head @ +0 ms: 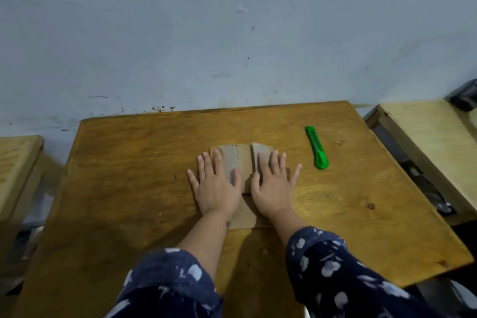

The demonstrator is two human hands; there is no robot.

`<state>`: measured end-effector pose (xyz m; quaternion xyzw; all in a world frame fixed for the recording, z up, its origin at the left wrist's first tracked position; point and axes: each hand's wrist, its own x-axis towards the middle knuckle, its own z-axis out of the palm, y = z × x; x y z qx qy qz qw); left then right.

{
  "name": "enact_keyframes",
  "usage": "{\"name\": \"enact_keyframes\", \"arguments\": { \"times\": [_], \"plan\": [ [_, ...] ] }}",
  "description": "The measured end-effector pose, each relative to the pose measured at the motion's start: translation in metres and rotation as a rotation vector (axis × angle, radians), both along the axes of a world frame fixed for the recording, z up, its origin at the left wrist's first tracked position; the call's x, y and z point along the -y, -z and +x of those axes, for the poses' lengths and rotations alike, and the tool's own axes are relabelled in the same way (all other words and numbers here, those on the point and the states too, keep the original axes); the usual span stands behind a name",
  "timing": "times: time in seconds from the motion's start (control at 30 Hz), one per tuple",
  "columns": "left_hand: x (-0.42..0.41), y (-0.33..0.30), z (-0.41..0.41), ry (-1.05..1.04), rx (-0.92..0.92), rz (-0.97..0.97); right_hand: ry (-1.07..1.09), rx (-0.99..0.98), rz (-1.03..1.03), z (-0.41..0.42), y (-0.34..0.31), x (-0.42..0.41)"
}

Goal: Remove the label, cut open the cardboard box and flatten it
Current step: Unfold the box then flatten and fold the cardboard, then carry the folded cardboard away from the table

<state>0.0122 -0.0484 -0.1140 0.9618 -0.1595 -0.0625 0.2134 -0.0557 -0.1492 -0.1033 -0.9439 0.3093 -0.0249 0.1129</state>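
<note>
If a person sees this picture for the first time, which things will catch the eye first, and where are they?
First, two bare hands, the left hand and the right hand, pressed flat with spread fingers on a flattened brown cardboard box in the middle of the orange-brown wooden table. Next, the bright green plastic utility knife, lying alone on the table to the right of the hands. Behind the table rises a pale grey wall with dark specks.

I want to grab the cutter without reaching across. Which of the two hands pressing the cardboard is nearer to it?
The right hand. The green plastic utility knife lies on the wooden table just beyond its outstretched fingers, while the left hand is across the flattened brown cardboard box.
</note>
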Motion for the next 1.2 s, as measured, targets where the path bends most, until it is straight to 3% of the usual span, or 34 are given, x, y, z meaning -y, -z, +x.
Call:
{"name": "enact_keyframes", "arguments": {
  "times": [0.17, 0.33, 0.67, 0.8, 0.93, 1.2],
  "plan": [
    [-0.021, -0.007, -0.034, -0.007, -0.066, -0.201, 0.132, -0.004, 0.222, -0.037, -0.008, -0.021],
    [-0.018, -0.025, -0.075, -0.034, -0.176, -0.359, 0.183, 0.323, 0.522, -0.073, -0.034, -0.021],
    [0.067, -0.081, -0.196, 0.143, -0.179, -0.556, 0.362, 0.512, 0.634, -0.214, -0.087, 0.051],
    [0.113, -0.079, -0.286, 0.181, -0.206, -0.541, 0.385, 0.462, 0.543, -0.306, -0.088, 0.094],
    [0.152, -0.063, -0.372, 0.252, -0.223, -0.485, 0.415, 0.456, 0.617, -0.403, -0.072, 0.132],
    [0.179, 0.01, -0.488, 0.397, -0.457, -0.263, 0.769, 0.282, 0.754, -0.538, 0.0, 0.146]
  ]
}}
